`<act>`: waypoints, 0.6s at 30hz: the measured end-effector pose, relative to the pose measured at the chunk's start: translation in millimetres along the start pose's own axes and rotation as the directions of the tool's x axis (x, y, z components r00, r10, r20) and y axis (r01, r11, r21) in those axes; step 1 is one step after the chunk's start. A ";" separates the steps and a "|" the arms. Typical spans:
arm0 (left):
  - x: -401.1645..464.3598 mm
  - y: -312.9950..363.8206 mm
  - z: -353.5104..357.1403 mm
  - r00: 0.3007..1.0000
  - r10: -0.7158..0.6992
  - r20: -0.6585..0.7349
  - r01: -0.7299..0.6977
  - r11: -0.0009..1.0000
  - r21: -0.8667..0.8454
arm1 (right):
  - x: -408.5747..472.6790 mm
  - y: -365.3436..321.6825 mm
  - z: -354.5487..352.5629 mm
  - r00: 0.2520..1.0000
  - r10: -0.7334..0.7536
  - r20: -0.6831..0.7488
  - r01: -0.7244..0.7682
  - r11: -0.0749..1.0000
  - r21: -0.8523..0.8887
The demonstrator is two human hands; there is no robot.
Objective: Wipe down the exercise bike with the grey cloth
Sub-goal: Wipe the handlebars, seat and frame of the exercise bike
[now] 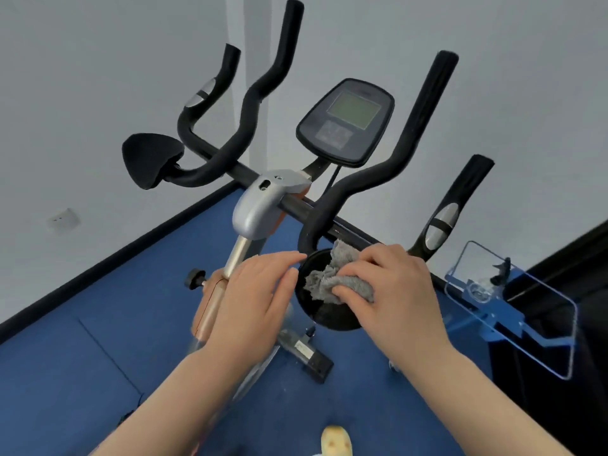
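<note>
The exercise bike (263, 209) stands in front of me, with black handlebars, a silver stem housing and a dark console (345, 123). A black elbow pad (329, 315) sits on the right side of the handlebar. My right hand (391, 291) presses the crumpled grey cloth (332, 274) onto this pad, fingers closed over it. My left hand (253, 297) lies flat with fingers apart, its fingertips at the pad's left rim, holding nothing. A second black elbow pad (149, 159) is at the far left.
Blue floor (82, 373) lies under the bike, and grey walls meet in a corner behind it. A clear plastic holder on a blue bracket (513, 304) juts out at the right beside dark equipment. A yellow shoe tip (337, 441) shows at the bottom.
</note>
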State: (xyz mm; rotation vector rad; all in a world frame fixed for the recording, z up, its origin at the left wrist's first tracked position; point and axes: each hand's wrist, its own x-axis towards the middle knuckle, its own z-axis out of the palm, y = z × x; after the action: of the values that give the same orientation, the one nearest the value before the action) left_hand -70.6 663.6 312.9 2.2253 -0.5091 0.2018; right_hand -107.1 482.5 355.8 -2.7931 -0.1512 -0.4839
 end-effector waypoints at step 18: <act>-11.1 2.4 -6.3 0.996 0.020 -0.089 -0.037 0.981 -0.190 | -4.9 -32.2 16.1 0.993 0.055 -0.102 -0.044 0.993 0.110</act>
State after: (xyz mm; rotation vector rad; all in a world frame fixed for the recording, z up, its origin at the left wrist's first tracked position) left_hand -81.6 670.2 315.2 2.0141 -0.4919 0.2529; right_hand -111.6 517.8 348.5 -2.6525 -0.0823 -0.5909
